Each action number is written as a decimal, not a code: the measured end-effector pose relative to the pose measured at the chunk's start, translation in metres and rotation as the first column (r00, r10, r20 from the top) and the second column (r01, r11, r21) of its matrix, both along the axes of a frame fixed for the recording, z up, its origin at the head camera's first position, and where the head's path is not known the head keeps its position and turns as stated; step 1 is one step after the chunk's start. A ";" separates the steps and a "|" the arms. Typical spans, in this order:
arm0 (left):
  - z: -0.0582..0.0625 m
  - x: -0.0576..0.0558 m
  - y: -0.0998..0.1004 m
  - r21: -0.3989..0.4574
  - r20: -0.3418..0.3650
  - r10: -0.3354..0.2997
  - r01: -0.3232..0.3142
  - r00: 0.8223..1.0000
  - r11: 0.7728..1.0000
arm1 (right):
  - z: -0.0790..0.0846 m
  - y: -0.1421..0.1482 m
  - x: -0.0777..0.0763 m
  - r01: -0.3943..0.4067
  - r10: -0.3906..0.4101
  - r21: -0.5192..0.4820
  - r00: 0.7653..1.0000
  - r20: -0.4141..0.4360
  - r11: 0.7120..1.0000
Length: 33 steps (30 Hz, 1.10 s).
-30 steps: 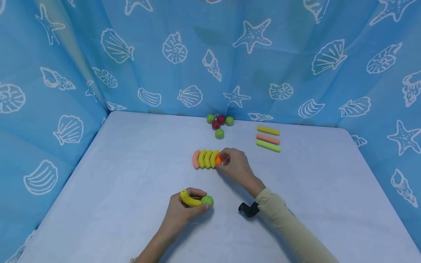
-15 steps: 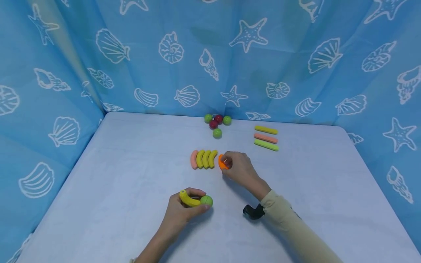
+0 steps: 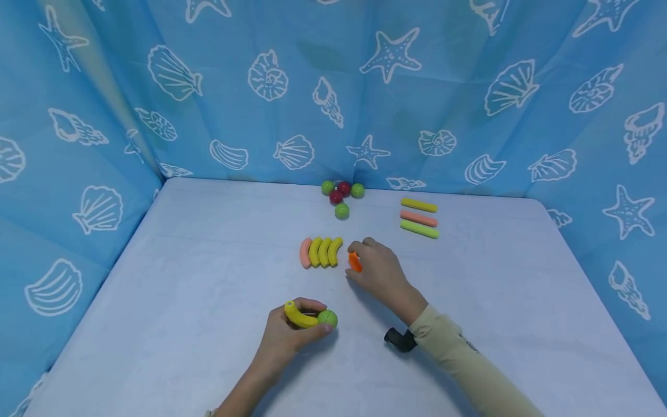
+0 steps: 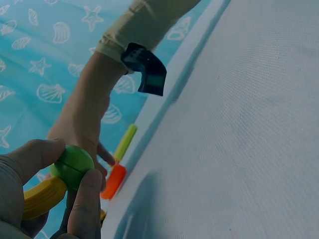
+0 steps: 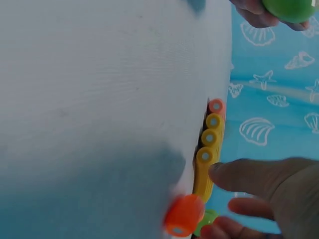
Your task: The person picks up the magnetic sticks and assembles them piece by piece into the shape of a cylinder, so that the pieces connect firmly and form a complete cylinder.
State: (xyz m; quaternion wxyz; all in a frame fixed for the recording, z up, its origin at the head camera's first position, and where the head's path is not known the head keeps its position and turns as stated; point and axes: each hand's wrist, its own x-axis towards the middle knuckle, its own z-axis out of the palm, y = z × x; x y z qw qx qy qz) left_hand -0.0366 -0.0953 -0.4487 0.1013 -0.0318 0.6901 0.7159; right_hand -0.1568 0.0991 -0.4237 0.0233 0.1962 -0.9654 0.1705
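My left hand (image 3: 292,330) pinches a green ball (image 3: 327,319) with a seam and holds a curved yellow rod (image 3: 300,316) whose end touches the ball. In the left wrist view the thumb and a finger press on the ball (image 4: 73,167). My right hand (image 3: 383,272) hovers around an orange curved rod (image 3: 355,262); its thumb stands apart from the rod in the right wrist view, and the fingertips are near the rod (image 5: 184,215). Left of it lie several yellow curved rods (image 3: 324,252) and a pink curved rod (image 3: 305,253), side by side, with grey discs on their ends.
Green balls (image 3: 341,211) and red balls (image 3: 336,197) cluster at the back edge of the white table (image 3: 219,243). Straight rods, yellow (image 3: 419,205), pink (image 3: 419,218) and lime (image 3: 419,229), lie at the back right. A black wrist piece (image 3: 400,340) sits at the right sleeve. A blue curtain (image 3: 292,116) surrounds the table.
My right hand has drawn the orange rod rightward, away from the yellow row, then spread its thumb off it. The left hand keeps its hold in the same place. The head view shifted slightly.
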 end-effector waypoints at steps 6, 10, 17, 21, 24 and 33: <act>0.000 0.001 -0.002 0.012 0.002 0.008 -0.008 1.000 1.000 | 0.000 -0.012 -0.004 0.022 -0.019 0.120 0.999 -0.027 0.992; 0.000 0.002 -0.002 0.013 0.001 0.004 -0.004 1.000 1.000 | 0.000 -0.015 -0.006 0.031 -0.031 0.168 1.000 -0.005 0.985; 0.000 0.002 -0.003 0.010 -0.005 0.003 -0.003 1.000 1.000 | 0.004 -0.018 -0.008 0.017 -0.008 0.213 0.999 -0.043 0.977; -0.001 0.002 -0.003 0.012 -0.004 -0.002 0.002 1.000 1.000 | 0.004 -0.018 -0.010 0.003 0.005 0.253 0.999 -0.032 0.967; -0.001 0.002 -0.003 0.015 -0.003 -0.004 0.004 1.000 1.000 | 0.005 -0.017 -0.013 -0.002 0.008 0.268 1.000 -0.023 0.963; -0.003 0.001 -0.005 0.003 0.002 -0.007 0.007 1.000 1.000 | 0.005 -0.016 -0.016 0.036 -0.040 0.274 0.999 0.009 0.961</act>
